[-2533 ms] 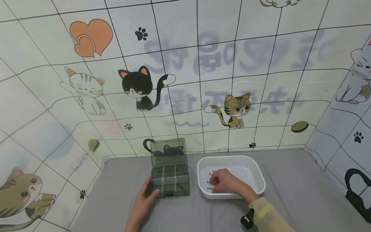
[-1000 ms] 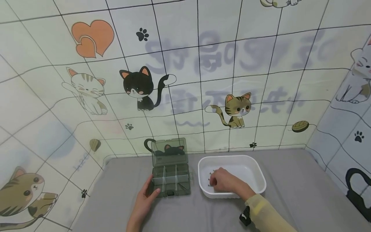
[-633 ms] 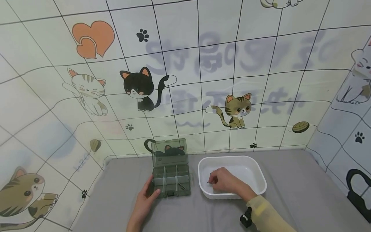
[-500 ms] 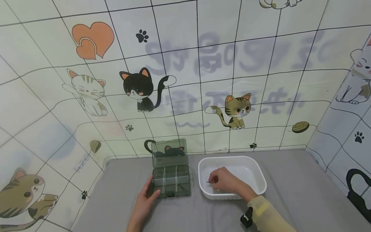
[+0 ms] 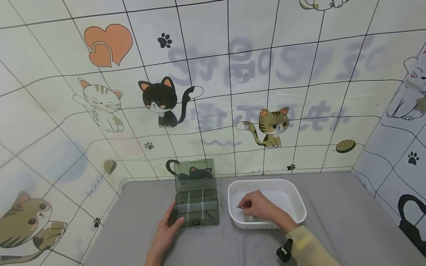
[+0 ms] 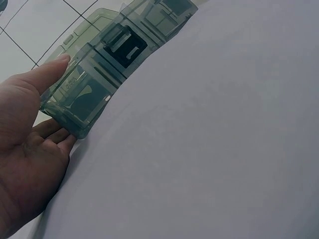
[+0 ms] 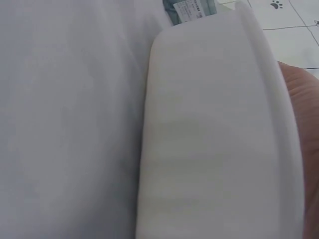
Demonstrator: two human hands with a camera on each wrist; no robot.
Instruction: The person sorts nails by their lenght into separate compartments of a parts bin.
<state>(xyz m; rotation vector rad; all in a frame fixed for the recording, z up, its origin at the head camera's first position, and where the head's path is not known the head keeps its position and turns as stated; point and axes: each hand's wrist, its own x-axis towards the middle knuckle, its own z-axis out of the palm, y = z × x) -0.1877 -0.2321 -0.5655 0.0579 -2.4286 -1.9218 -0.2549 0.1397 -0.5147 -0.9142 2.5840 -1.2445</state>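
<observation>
plainly two hands point(image 5: 165, 226) point(image 5: 257, 205), one box point(image 5: 195, 206), one tray point(image 5: 283, 197)

The bench point(image 5: 339, 214) has a grey, cloth-like surface with soft creases on the near side. Directly on it, towards the far edge, stand an open translucent green compartment box point(image 5: 195, 215) and (just right of it, not touching) a white tray point(image 5: 283, 199) with rounded corners.

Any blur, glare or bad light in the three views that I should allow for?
Head view: soft, even light, but the thin metal piece in the right hand is too small to make out well; left wrist view: dim, bluish, the left hand partly shaded, the green box readable; right wrist view: soft, low in contrast, the white tray hiding most of the right hand.
</observation>
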